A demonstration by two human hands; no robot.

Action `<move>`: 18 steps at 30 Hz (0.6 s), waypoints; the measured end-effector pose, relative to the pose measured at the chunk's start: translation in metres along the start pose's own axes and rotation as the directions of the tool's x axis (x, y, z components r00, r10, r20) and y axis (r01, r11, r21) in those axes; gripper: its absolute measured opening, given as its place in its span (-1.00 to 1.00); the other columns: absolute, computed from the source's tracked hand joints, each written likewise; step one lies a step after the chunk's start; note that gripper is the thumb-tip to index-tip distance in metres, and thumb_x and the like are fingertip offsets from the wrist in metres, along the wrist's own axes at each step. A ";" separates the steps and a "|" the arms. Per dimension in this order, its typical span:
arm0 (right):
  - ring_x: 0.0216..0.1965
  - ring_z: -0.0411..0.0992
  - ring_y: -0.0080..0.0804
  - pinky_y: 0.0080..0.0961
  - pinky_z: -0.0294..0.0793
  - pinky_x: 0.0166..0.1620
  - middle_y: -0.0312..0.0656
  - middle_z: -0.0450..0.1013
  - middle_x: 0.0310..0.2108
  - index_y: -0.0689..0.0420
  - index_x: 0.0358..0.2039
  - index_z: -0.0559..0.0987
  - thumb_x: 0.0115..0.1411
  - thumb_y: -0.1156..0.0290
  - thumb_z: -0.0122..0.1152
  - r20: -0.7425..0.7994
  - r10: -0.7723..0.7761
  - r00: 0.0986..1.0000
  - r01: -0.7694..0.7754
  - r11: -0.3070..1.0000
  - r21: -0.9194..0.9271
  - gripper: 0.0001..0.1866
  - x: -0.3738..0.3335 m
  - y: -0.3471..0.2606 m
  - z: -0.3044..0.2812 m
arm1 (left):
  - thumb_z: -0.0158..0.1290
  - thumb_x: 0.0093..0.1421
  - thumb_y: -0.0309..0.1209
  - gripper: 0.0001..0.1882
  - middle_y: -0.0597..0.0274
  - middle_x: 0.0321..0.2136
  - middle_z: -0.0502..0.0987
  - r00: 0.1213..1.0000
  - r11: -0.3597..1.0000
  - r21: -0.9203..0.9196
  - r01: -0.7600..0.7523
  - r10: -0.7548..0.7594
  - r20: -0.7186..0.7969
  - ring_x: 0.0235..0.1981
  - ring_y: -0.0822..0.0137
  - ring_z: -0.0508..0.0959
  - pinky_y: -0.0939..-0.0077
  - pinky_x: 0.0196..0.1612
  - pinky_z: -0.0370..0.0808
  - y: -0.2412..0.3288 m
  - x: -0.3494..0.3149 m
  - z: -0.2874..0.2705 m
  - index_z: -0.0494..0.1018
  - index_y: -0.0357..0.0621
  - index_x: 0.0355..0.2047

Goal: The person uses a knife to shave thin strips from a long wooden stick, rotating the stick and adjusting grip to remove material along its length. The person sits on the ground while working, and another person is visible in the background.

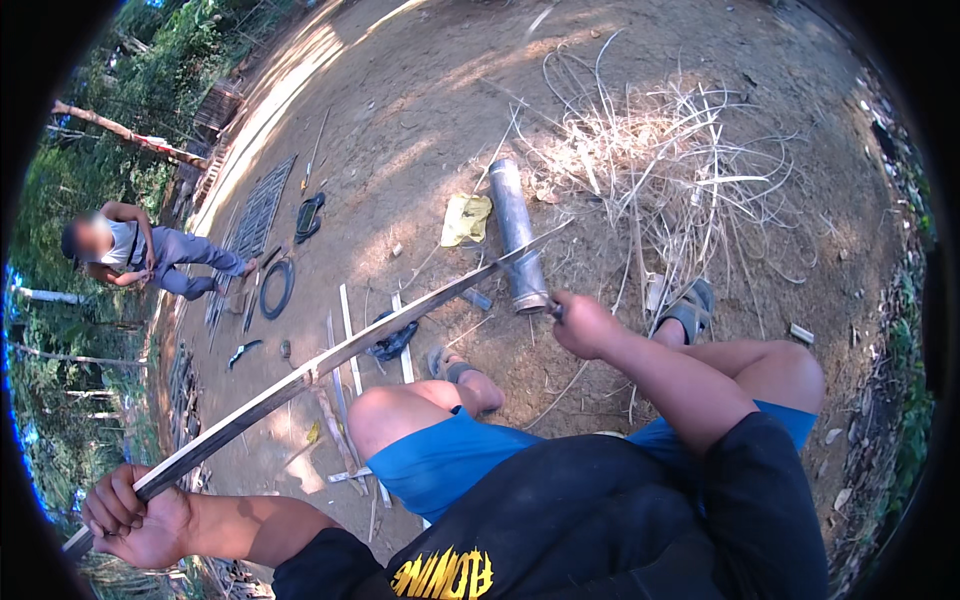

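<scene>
A long strip (pixel 325 365) slants from the lower left up to the middle, pale on its top face, dark along its side, tapering at the far end, where it crosses a grey cylinder (pixel 512 200) on the ground (pixel 390 170). The left hand (pixel 140 518) grips it near the lower end, arm out sideways. The right hand (pixel 583 325), arm reaching forward, is closed on a dark handle (pixel 556 311), mostly hidden, by the cylinder's near end. Around lie pale curls (pixel 700 180) and a yellow bag (pixel 465 220); 1 other person (pixel 180 250) is at far left.
</scene>
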State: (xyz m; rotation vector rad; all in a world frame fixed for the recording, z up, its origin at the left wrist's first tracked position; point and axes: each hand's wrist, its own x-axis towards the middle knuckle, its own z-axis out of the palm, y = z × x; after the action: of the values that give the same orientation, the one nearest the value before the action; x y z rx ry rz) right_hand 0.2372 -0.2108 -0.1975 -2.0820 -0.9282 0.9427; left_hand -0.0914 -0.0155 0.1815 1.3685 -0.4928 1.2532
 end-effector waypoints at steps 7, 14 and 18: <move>-0.21 0.47 0.12 -0.10 0.44 -0.12 0.15 0.49 -0.30 0.18 -0.13 0.44 0.07 0.45 0.00 -0.008 -0.204 0.979 0.204 0.979 -0.026 -0.68 0.015 -0.033 -0.006 | -0.34 0.32 0.06 -0.45 0.44 -0.73 0.16 0.998 0.998 0.053 -0.037 0.039 -0.042 -0.75 0.54 0.11 0.66 -0.67 0.08 -0.004 0.021 -0.028 0.21 -0.11 -0.61; -0.15 0.48 0.03 -0.18 0.46 -0.08 0.08 0.51 -0.20 0.16 -0.06 0.46 0.04 0.45 0.08 -0.036 0.015 0.999 -0.013 0.999 0.034 -0.61 0.075 0.035 0.008 | -0.48 0.31 0.20 -0.34 0.41 -0.75 0.13 0.995 0.995 0.087 0.048 -0.039 -0.096 -0.75 0.53 0.11 0.65 -0.67 0.09 -0.012 0.052 -0.050 0.19 -0.10 -0.62; -0.15 0.48 0.06 -0.15 0.44 -0.08 0.09 0.51 -0.23 0.19 -0.12 0.46 0.06 0.46 0.04 -0.021 0.052 0.998 -0.052 0.999 -0.010 -0.67 0.088 0.038 -0.012 | -0.50 0.29 0.24 -0.32 0.41 -0.78 0.10 0.991 0.996 0.062 0.065 -0.058 -0.117 -0.79 0.52 0.07 0.62 -0.69 0.05 -0.015 0.064 -0.060 0.17 -0.08 -0.63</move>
State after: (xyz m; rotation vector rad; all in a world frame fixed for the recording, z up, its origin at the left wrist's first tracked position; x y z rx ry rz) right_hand 0.3017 -0.1637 -0.2512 -2.1305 -0.8742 0.9430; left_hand -0.0796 0.0652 0.2161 1.3480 -0.3295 1.2993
